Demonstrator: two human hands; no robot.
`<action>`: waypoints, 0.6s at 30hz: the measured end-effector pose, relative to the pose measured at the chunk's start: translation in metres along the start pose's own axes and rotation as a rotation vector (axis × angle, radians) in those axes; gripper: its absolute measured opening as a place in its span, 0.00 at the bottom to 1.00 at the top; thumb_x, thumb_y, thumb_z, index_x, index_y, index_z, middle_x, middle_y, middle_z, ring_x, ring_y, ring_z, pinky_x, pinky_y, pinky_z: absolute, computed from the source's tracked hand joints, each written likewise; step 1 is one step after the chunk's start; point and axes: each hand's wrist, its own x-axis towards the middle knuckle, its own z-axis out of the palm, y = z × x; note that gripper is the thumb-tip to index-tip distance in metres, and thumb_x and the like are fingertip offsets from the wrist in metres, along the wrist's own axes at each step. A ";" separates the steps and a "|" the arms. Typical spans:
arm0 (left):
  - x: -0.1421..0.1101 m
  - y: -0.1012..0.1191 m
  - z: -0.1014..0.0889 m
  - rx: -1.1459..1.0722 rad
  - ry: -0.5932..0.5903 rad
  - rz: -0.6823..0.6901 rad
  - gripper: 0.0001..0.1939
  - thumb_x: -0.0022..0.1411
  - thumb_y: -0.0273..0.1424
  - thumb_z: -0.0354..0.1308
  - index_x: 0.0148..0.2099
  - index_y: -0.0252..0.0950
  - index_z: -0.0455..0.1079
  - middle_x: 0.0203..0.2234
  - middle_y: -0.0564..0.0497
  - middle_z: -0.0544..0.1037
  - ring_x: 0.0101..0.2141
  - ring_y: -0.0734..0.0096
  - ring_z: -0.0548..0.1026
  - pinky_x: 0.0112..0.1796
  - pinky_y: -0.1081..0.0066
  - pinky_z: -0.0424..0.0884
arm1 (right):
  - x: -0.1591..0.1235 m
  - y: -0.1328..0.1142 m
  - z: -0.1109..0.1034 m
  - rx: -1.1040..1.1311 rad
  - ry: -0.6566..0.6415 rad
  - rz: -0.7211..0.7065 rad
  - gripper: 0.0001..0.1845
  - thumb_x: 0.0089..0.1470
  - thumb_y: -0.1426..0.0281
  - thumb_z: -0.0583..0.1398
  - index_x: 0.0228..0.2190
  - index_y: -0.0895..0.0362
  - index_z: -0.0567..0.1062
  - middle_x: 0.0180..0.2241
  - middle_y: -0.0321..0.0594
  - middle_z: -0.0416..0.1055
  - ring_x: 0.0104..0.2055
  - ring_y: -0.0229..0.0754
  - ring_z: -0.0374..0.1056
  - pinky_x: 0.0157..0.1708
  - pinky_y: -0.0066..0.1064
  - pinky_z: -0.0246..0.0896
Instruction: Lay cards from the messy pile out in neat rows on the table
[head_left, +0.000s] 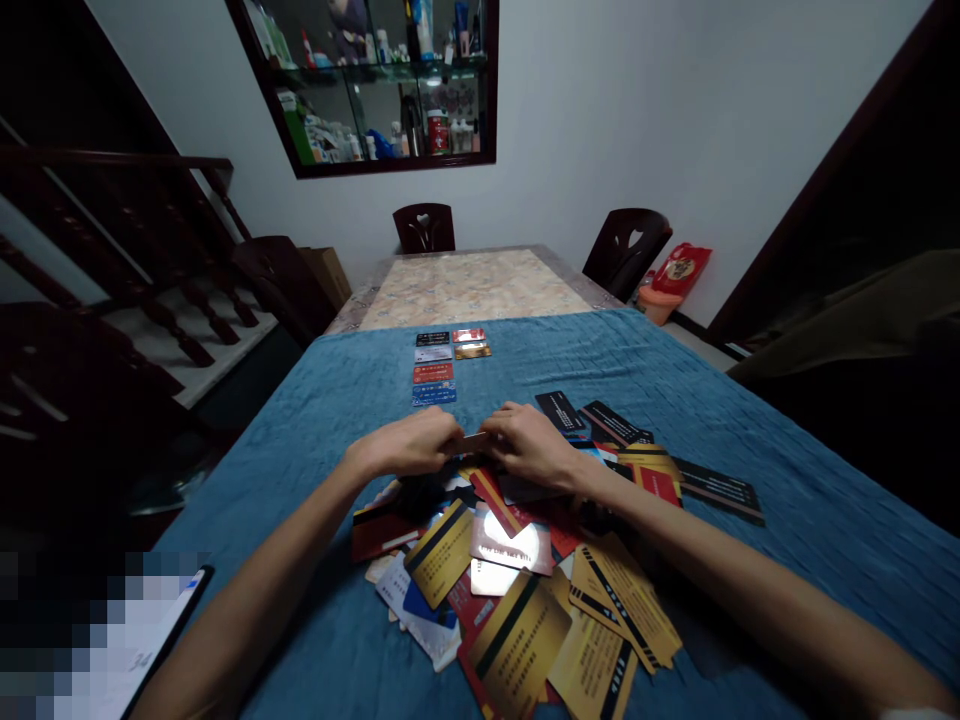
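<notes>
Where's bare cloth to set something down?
Blue fabric tablecloth: bare left of the two plastic-card columns, and right of them, beyond the black plastic cards. Crowded: the loose gold, red and black card heap between the forearms.

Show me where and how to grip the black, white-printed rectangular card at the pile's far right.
I'd pinch the black card by both long edges near its right end, coming from the right: that end lies free on the blue cloth, while the left meets the pile.
</notes>
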 end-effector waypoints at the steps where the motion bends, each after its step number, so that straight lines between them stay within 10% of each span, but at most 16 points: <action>1: 0.001 -0.001 0.000 -0.011 0.006 0.009 0.10 0.53 0.23 0.50 0.24 0.34 0.70 0.17 0.53 0.68 0.20 0.74 0.59 0.24 0.71 0.53 | 0.000 0.001 -0.001 0.009 0.029 0.013 0.09 0.55 0.76 0.57 0.34 0.59 0.78 0.35 0.43 0.77 0.39 0.44 0.66 0.40 0.33 0.55; 18: 0.028 -0.017 0.021 -0.625 0.386 -0.019 0.13 0.52 0.27 0.56 0.37 0.31 0.80 0.27 0.54 0.79 0.31 0.69 0.74 0.36 0.73 0.69 | -0.001 0.026 -0.011 0.224 0.389 -0.008 0.17 0.55 0.69 0.62 0.47 0.57 0.75 0.40 0.44 0.77 0.42 0.47 0.67 0.44 0.38 0.59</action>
